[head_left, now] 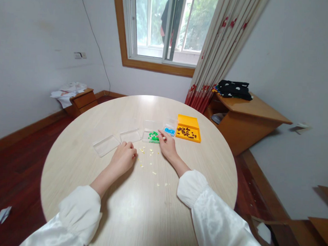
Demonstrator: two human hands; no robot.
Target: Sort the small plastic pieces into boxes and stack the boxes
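My left hand (124, 157) rests low over the table with its fingers curled together, beside small pale yellow pieces (142, 150). Whatever its fingertips hold, if anything, is hidden. At the right edge of a clear box of green pieces (153, 136) is my right hand (167, 144), its thumb and fingers drawn together; I cannot make out what is between them. More yellow pieces lie scattered between my hands and toward me. Two clear plastic trays, the left one (106, 145) and the right one (130, 136), lie just beyond my left hand.
A clear box with blue pieces (169, 131) stands past my right hand. Next to it is an open orange case (188, 121) holding dark brown pieces. The round table (137, 209) has a wooden cabinet (252, 113) at its right and a small wooden stand (84, 101) at the far left.
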